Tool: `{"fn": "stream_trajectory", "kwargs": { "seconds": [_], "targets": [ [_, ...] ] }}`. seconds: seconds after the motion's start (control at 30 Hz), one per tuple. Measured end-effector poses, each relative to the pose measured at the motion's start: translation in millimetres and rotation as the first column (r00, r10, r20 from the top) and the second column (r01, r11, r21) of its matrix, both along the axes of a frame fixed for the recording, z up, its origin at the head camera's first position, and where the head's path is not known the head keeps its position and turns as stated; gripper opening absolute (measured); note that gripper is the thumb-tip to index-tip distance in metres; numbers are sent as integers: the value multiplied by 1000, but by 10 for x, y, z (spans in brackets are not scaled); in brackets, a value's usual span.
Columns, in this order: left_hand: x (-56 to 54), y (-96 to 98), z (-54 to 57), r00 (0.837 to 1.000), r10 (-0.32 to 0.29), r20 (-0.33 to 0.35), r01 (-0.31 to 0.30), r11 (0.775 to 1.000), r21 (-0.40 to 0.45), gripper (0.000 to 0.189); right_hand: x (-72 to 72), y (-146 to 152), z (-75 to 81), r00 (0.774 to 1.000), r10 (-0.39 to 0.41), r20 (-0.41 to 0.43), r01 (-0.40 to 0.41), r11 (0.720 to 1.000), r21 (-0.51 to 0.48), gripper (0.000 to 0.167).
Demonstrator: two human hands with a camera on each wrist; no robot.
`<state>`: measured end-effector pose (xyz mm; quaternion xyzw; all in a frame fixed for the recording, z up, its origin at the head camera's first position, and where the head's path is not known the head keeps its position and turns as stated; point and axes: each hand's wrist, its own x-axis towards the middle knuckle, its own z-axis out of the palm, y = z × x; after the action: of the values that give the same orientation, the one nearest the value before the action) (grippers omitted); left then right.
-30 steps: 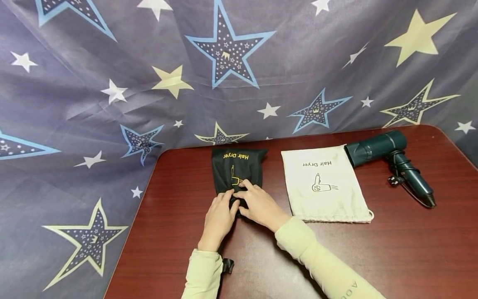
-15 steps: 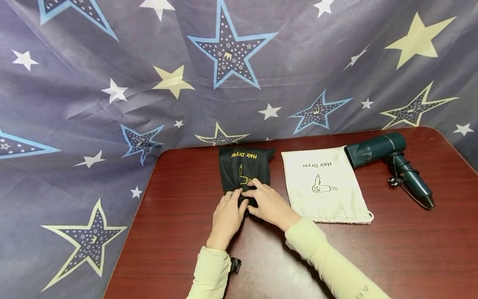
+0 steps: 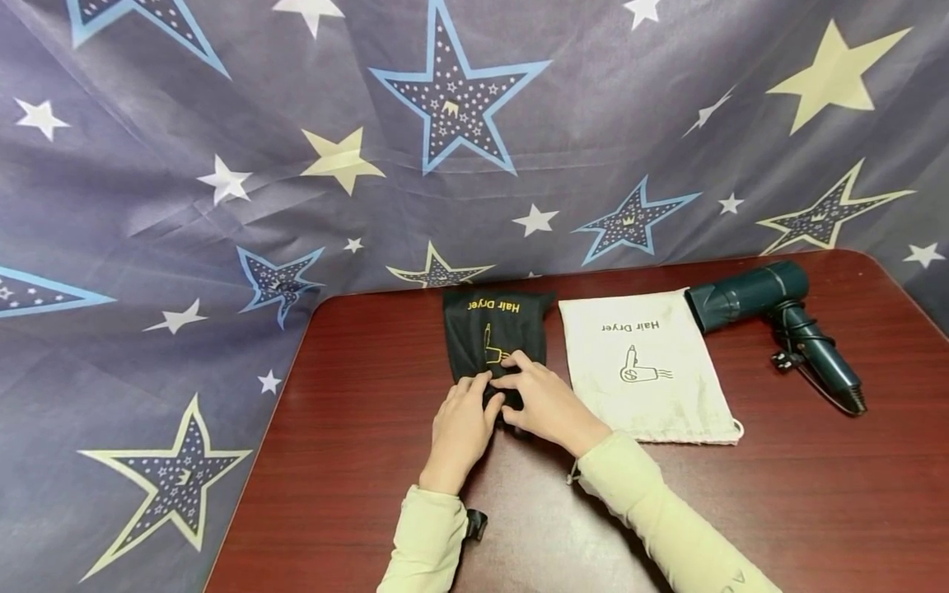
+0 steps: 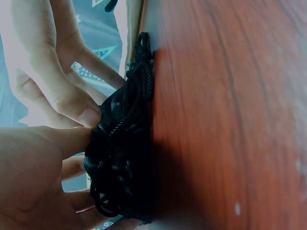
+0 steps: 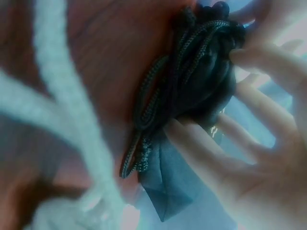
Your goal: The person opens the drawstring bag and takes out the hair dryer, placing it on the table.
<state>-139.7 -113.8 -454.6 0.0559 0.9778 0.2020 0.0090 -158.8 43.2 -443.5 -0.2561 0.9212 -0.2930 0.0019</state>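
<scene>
The black bag (image 3: 498,325) lies on the bench (image 3: 356,412) at nine o'clock from the white bag (image 3: 619,362) (both printed "Hair Dryer"). Left hand (image 3: 460,422) and right hand (image 3: 547,403), fingers loosely spread, touch its six-o'clock corded end (image 4: 120,158), presumably to steady it.

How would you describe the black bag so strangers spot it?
Find the reddish table, then the white bag on it. The black bag lies just left of that, fingers touching its bunched end. Its yellow lettering sets it apart from the white bag's dark print.
</scene>
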Motion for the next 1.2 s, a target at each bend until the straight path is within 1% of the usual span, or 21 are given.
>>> {"fn": "stream_trajectory", "kwargs": {
  "seconds": [0.1,0.3,0.43,0.5,0.6,0.7,0.8,0.9,1.0,1.13,1.2],
  "targets": [
    [-12,29,4,1000,-9,-6,9,1000,13,47,-14,38,-4,1000,-7,-5,7,1000,-7,37],
    [-24,49,-4,998,-16,-56,18,1000,22,44,-35,72,-8,1000,-9,-13,9,1000,-15,37],
    [-25,52,-18,998,-16,-67,18,999,27,46,-33,95,-15,999,-4,-35,3,1000,-14,37],
    [-23,47,-25,997,-28,-78,31,999,33,47,-32,115,-24,999,1,-53,-1,1000,-7,36],
    [-23,17,-25,994,-70,-86,74,997,36,49,-31,144,-32,997,15,-69,-15,1000,5,36],
    [-33,-40,-17,987,-141,-72,143,989,33,52,-28,170,-28,997,36,-67,-35,999,21,38],
    [-50,-126,3,974,-219,-54,221,975,39,54,-25,187,-15,998,50,-36,-49,998,43,47],
    [-73,-223,18,961,-275,-22,276,958,72,55,-25,199,-13,998,65,-19,-64,996,58,58],
    [-88,-309,21,953,-304,16,300,947,117,55,-29,193,-31,995,86,-54,-82,994,65,64],
    [-92,-370,17,945,-323,52,312,937,157,56,-42,169,-68,985,94,-143,-85,994,68,62],
    [-94,-378,14,943,-329,52,317,934,164,55,-44,159,-76,982,89,-169,-78,995,69,60]
  ]
}}
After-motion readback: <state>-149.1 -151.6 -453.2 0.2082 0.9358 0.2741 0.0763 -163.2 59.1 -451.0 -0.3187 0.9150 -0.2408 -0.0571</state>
